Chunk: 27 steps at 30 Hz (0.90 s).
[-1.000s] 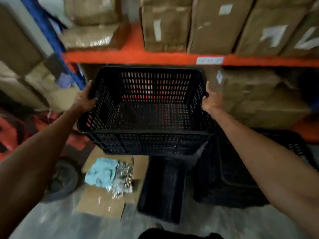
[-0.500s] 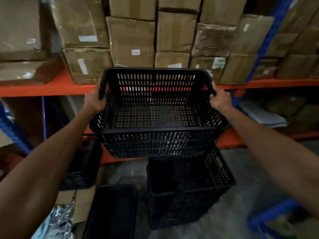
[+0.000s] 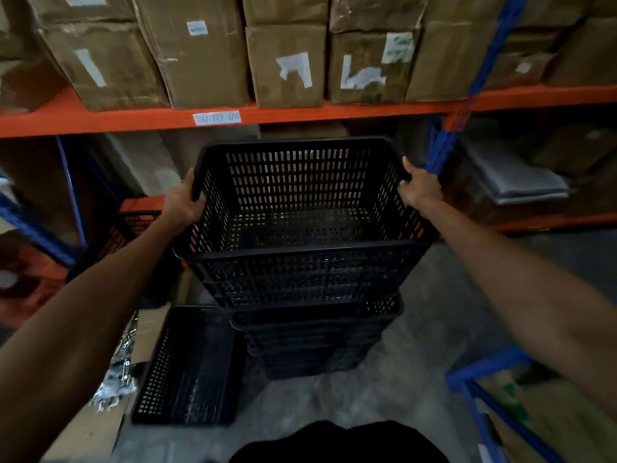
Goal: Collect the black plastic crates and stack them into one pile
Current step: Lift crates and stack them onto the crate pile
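Note:
I hold a black slotted plastic crate (image 3: 300,228) by its two short sides, level, in the middle of the view. My left hand (image 3: 183,205) grips the left rim and my right hand (image 3: 417,190) grips the right rim. Directly under it stands another black crate (image 3: 317,339) on the floor; the held crate sits low over or partly inside it, and I cannot tell whether they touch. A third black crate (image 3: 190,365) lies on the floor to the left of that pile. A further dark crate (image 3: 133,228) shows behind my left forearm.
Orange shelf beams (image 3: 300,115) carry cardboard boxes (image 3: 283,61) right behind the crates. A blue rack post (image 3: 444,142) rises near my right hand. A blue frame (image 3: 484,389) stands at the lower right. Flattened cardboard and foil bags (image 3: 117,385) lie at the lower left.
I turned right with the crate over the last second. The crate has come down from above the floor crate to just over or into it.

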Motion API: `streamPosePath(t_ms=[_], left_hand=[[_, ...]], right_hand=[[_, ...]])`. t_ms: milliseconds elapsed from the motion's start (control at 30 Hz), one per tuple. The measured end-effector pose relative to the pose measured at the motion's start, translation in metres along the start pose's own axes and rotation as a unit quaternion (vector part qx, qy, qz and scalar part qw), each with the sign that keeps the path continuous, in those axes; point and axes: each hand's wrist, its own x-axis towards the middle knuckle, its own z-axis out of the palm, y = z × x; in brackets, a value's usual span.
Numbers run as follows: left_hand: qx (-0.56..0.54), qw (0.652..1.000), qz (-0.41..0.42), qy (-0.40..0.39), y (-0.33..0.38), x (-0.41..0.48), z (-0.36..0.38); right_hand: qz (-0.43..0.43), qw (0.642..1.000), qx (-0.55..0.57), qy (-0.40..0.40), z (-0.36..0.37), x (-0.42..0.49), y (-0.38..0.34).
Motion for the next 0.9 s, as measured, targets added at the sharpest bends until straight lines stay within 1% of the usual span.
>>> streamPosePath(t_ms=[67, 200, 367, 533, 600, 767, 900], left_hand=[[0.032, 0.999, 0.000, 0.001, 0.025, -0.021, 0.001], [0.054, 0.998, -0.001, -0.007, 0.031, -0.023, 0.012], [0.040, 0.999, -0.025, -0.023, 0.027, -0.023, 0.028], [0.009, 0.999, -0.038, -0.010, 0.021, -0.033, 0.049], [0.010, 0.999, -0.041, -0.006, 0.018, -0.035, 0.054], [0.025, 0.998, -0.056, -0.016, 0.019, -0.029, 0.054], [0.035, 0.997, -0.059, -0.016, 0.015, -0.028, 0.055]], right_hand=[[-0.005, 1.000, -0.005, -0.007, 0.005, 0.004, 0.007], [0.006, 1.000, -0.005, -0.019, 0.016, 0.010, 0.018], [0.009, 0.999, -0.012, -0.034, 0.023, 0.013, 0.024], [0.002, 0.998, -0.045, -0.039, 0.035, 0.007, 0.042], [-0.006, 0.998, -0.057, -0.035, 0.036, 0.006, 0.046], [-0.005, 0.997, -0.050, -0.061, 0.029, 0.011, 0.044], [-0.001, 0.997, -0.052, -0.053, 0.027, 0.009, 0.046]])
